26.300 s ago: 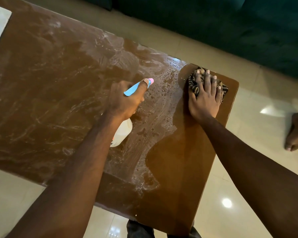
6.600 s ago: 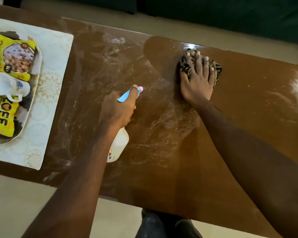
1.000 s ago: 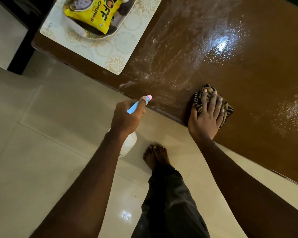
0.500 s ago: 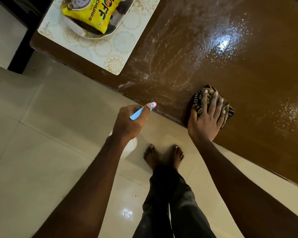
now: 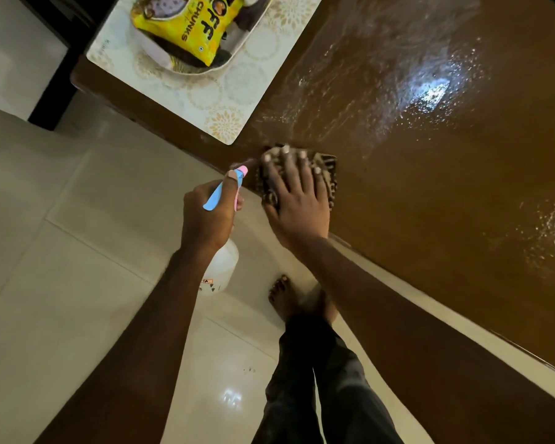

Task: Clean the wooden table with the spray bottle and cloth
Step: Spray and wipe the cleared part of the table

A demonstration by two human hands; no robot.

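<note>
Striped cloth [image 5: 330, 178] flat at near edge of glossy, wet-streaked brown counter [image 5: 430, 203]; white spray bottle [image 5: 222, 270], blue-pink head, just left, off it.

Cloth [image 5: 329, 174] on table [image 5: 430, 193] edge, right of spray bottle [image 5: 220, 267].

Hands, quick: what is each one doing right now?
Left hand: gripping the spray bottle.
Right hand: open, pressing the cloth flat on the table.

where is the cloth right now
In the head view the cloth lies under the right hand at the near edge of the wooden table, just right of the placemat corner, beside the spray bottle the left hand holds.
</note>
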